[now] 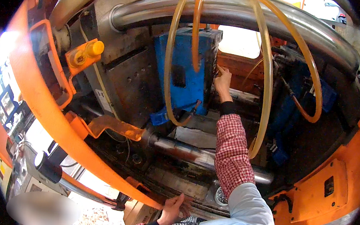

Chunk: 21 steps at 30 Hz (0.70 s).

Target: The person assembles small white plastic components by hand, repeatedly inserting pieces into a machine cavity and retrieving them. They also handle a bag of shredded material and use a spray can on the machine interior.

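Observation:
My right hand [223,83] reaches up into the machine, its arm in a red checked sleeve cover. Its bent fingers touch the dark inner face of a blue mould half [183,61]; whatever they grip, if anything, is hidden. Hoses [169,64] in amber hang in front of this block and to the right of my arm. Low in the view, close to my body, my left hand [172,210] is raised with thumb up and fingers loosely bent apart. Nothing shows in it. The second blue mould half [290,96] stands across the gap, partly in shadow.
A thick steel tie bar [240,10] crosses above, and a lower bar [185,150] runs beneath my right arm. An orange guard frame [62,134] curves along the left. A small cup of grains [221,196] stands beside my right elbow. An orange panel [321,191] is at right.

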### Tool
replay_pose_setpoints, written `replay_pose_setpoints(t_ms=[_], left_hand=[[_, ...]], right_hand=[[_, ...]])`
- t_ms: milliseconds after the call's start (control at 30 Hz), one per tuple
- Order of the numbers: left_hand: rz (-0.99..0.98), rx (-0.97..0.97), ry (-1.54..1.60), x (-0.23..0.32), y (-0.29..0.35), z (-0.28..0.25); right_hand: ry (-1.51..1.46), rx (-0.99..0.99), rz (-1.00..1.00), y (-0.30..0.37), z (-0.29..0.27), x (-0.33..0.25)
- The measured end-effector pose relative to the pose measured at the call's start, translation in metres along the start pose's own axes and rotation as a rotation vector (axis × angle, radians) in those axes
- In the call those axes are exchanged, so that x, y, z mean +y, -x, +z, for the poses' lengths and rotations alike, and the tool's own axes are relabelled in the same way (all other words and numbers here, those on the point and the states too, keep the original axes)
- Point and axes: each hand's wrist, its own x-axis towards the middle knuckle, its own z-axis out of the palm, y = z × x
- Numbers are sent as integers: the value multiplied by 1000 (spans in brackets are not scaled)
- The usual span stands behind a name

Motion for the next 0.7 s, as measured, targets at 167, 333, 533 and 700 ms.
replay_pose_setpoints(t_ms=[167,333,533,700], left_hand=[[-1,14,-35,-4,2,-1],[-14,38,13,-9,4,-4],[68,39,-79,-9,5,-4],[66,3,-76,-1,20,-11]], right_hand=[[120,19,-68,0,3,1],[-20,-56,91,20,-2,13],[106,-98,68,24,10,55],[252,-74,-47,29,22,46]])
